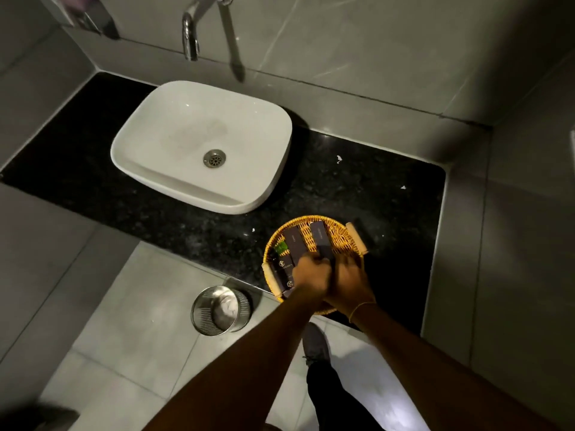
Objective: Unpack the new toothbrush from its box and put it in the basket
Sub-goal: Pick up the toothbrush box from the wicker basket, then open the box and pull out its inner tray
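Note:
A round wicker basket (340,233) with two small handles sits on the black counter near its front edge. Several dark slim boxes lie in it, along with a small green item (281,247). Both my hands are over the basket's near half. One long dark box (320,239) runs from between my hands toward the far rim. My left hand (312,272) and my right hand (351,281) are both closed around its near end. The toothbrush itself is not visible.
A white basin (149,141) stands on the black counter (389,194) to the left, with a chrome tap (190,35) above it. A steel bin (221,309) stands on the floor below the counter edge. Tiled walls close in at the right and back. Small white scraps lie on the counter.

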Action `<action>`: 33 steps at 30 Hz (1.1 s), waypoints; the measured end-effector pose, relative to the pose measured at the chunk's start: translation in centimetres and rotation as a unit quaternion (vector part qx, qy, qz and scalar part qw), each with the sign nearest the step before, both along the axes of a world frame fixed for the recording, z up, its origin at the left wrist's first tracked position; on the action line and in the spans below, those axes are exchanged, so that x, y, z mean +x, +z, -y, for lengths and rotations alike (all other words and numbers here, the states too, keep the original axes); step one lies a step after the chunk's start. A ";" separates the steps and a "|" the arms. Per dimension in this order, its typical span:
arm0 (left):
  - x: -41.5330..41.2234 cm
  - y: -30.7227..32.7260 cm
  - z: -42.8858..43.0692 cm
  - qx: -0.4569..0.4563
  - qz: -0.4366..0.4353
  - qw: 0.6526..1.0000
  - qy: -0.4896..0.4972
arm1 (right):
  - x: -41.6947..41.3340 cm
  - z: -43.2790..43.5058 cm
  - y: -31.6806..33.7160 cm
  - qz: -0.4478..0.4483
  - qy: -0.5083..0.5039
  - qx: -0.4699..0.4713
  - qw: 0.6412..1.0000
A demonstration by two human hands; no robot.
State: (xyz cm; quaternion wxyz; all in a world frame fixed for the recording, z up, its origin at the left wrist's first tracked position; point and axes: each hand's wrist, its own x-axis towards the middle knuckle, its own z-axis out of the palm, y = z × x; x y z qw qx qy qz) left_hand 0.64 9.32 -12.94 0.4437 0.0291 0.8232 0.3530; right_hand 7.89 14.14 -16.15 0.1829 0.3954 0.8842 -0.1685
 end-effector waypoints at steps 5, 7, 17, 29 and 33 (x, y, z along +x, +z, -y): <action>-0.8 1.7 2.1 0.013 -0.011 1.000 -0.010 | 1.3 2.2 3.2 -0.122 -0.066 -0.021 0.990; -0.8 2.1 3.5 0.047 0.016 0.999 0.003 | 1.4 3.3 4.6 -0.157 -0.105 -0.046 0.981; 0.9 10.0 19.5 0.228 0.195 0.947 0.113 | 1.4 13.3 14.0 -0.314 -0.052 -0.212 0.924; 9.6 14.1 45.2 0.234 0.173 0.955 0.054 | 0.8 25.2 21.5 -0.329 0.119 -0.402 0.846; 11.7 14.4 48.2 0.245 0.175 0.950 0.077 | 1.6 27.9 21.4 -0.320 0.151 -0.403 0.844</action>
